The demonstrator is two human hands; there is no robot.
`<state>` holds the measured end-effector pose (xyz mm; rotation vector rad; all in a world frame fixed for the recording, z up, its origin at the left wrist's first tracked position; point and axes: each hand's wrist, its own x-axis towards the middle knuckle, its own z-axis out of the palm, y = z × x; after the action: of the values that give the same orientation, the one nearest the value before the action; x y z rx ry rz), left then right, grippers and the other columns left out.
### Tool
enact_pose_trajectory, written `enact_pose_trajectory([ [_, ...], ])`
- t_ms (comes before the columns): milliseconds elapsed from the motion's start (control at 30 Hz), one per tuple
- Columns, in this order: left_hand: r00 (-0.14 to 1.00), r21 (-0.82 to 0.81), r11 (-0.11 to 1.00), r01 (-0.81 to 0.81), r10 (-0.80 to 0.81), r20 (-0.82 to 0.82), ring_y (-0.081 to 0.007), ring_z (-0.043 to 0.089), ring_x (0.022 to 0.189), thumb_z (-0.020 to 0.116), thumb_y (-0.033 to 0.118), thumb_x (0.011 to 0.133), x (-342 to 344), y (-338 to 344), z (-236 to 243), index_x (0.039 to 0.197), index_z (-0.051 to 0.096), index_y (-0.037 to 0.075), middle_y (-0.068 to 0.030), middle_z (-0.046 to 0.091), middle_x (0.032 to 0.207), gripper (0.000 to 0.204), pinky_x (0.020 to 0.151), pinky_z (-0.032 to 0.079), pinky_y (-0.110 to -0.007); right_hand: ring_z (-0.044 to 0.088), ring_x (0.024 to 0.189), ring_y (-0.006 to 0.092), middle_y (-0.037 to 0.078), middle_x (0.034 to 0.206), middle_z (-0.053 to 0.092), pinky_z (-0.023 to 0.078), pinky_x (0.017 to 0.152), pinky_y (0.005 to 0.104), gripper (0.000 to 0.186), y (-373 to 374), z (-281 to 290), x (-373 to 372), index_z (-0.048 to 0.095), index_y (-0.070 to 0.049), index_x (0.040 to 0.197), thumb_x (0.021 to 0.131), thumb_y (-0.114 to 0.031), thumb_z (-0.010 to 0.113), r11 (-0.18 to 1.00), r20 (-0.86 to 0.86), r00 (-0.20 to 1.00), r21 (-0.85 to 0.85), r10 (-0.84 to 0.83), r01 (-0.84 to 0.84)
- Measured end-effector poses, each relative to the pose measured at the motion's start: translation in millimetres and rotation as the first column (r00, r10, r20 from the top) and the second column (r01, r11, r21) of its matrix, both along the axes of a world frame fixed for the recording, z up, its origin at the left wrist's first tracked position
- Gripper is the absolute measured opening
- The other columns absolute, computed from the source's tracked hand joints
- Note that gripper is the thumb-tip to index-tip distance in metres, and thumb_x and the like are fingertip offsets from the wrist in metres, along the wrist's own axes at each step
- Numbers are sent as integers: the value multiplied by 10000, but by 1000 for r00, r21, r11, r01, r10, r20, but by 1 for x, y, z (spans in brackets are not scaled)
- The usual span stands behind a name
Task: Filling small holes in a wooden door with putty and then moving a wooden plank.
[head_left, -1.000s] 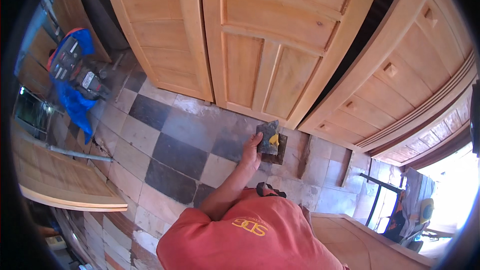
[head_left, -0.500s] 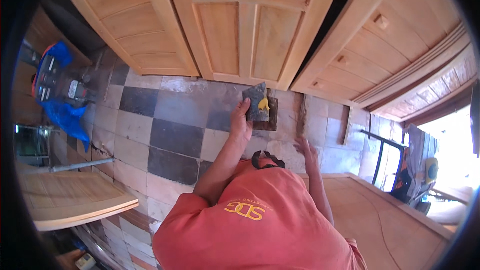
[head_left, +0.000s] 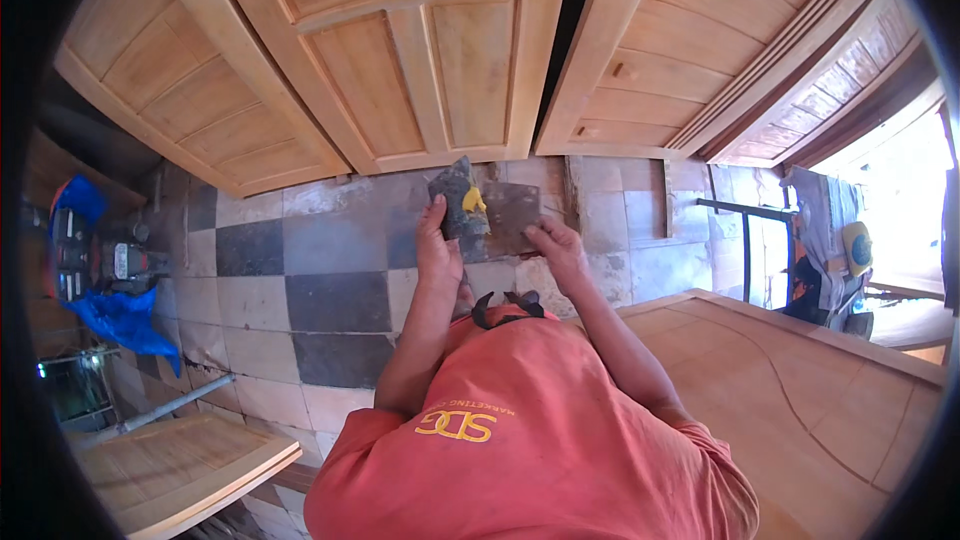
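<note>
My left hand (head_left: pixel 438 248) is raised in front of my orange shirt and grips a grey putty scraper (head_left: pixel 452 192) with a blob of yellow filler (head_left: pixel 474 202) on it. Right beside it, my right hand (head_left: pixel 560 252) holds the lower edge of a dark brown flat square plate (head_left: pixel 512 212). Scraper and plate touch or overlap between the two hands. Both are held over the tiled floor, just in front of the wooden doors.
Unfinished wooden doors (head_left: pixel 430 70) and a door frame (head_left: pixel 700 60) lean at the far side. The floor (head_left: pixel 320 300) is checkered tile. A blue-covered machine (head_left: pixel 100 280) stands at the left. Wooden panels lie at the lower right (head_left: pixel 820 410) and lower left (head_left: pixel 170 460).
My right hand has come up from my side and taken hold of the dark plate. My left hand stays up with the scraper, and my head has tilted, shifting the view of the doors.
</note>
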<state>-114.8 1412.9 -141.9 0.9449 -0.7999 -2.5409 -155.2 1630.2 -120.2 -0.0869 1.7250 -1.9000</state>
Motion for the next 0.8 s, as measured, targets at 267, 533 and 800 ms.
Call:
enact_pose_trajectory([
  [267, 999, -85, 996, -18, 21, 41, -102, 682, 897, 744, 263, 974, 1, -1, 13, 1043, 672, 109, 9, 729, 1016, 184, 772, 528, -284, 709, 943, 153, 36, 1093, 734, 578, 811, 319, 274, 43, 33, 7, 668, -66, 1227, 990, -196, 711, 916, 127, 952, -265, -278, 302],
  [533, 998, -410, 910, 62, -64, 10, -59, 588, 840, 712, 200, 1003, -3, 28, 32, 1006, 662, 84, 13, 689, 939, 127, 792, 478, -250, 696, 953, 99, 26, 1100, 743, 550, 848, 274, 228, 61, 37, 14, 669, -67, 1216, 1006, -151, 698, 911, 37, 940, -235, -340, 338],
  [800, 969, -357, 901, 246, -235, 74, -113, 679, 901, 727, 156, 975, 3, 45, 30, 1212, 607, 75, -46, 725, 1063, 278, 797, 534, -279, 653, 890, 60, 13, 1018, 729, 529, 794, 243, 188, 81, 27, 19, 676, -23, 1169, 1031, -150, 669, 916, -215, 897, 17, -387, 400],
])
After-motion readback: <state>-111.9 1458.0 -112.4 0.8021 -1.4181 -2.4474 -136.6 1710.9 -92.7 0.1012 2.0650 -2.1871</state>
